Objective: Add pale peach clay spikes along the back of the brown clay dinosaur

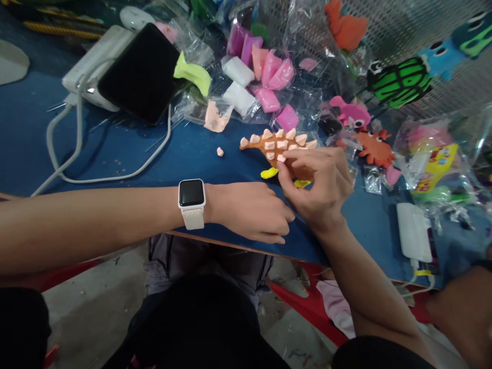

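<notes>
An orange-brown clay dinosaur [254, 145] lies on the blue table, its back lined with pale pink clay spikes and its side dotted with small pale pink pieces. Yellow clay feet [269, 173] show below its body. My right hand [317, 182] covers part of the dinosaur; its thumb and index finger pinch a small pale pink clay piece [281, 158] against the side. Closed loosely, my left hand [253, 210] rests palm down at the table's front edge, its palm hidden. A loose pink clay bit [220, 151] sits left of the tail.
Behind lie a torn pale pink clay lump [217, 117], packs of coloured clay [238, 72] and a black phone [140, 74] with a white cable [111, 180]. At right are an orange clay crab [376, 147], a white power bank [414, 233] and another person's arm [461, 302].
</notes>
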Motion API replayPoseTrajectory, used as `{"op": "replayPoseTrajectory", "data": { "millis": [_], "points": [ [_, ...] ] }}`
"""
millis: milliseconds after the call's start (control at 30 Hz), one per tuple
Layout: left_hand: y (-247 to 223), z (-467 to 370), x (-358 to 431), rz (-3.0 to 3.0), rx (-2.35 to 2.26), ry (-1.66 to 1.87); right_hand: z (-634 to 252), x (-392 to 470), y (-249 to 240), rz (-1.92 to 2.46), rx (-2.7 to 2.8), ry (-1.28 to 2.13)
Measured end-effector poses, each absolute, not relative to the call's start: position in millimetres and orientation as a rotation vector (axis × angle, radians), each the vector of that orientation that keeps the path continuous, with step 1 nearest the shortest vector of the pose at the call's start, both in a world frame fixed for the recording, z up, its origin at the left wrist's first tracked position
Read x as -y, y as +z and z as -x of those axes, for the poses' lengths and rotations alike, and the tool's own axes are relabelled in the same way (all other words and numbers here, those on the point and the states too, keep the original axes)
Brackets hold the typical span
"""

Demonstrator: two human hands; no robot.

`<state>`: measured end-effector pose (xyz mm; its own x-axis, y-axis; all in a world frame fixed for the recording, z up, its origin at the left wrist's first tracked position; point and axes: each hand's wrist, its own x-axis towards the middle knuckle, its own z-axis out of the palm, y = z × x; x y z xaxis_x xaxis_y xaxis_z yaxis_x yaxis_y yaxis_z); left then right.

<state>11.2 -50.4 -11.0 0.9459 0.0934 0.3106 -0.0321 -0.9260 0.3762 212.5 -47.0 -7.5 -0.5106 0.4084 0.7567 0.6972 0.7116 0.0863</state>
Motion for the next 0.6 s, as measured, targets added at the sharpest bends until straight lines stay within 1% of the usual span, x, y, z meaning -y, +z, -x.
{"op": "replayPoseTrajectory", "data": {
  "millis": [233, 600],
  "points": [
    [-11.9, -11.5, 51.0, -2.672, -0.053, 0.473, -211.0, 47.8, -7.0, 0.827, 2.152, -0.429],
    [-12.5, -10.9, 51.7, -2.675, -0.067, 0.481, -210.0, 46.7, -9.6, 0.882, 2.171, -0.47]
  ]
}}
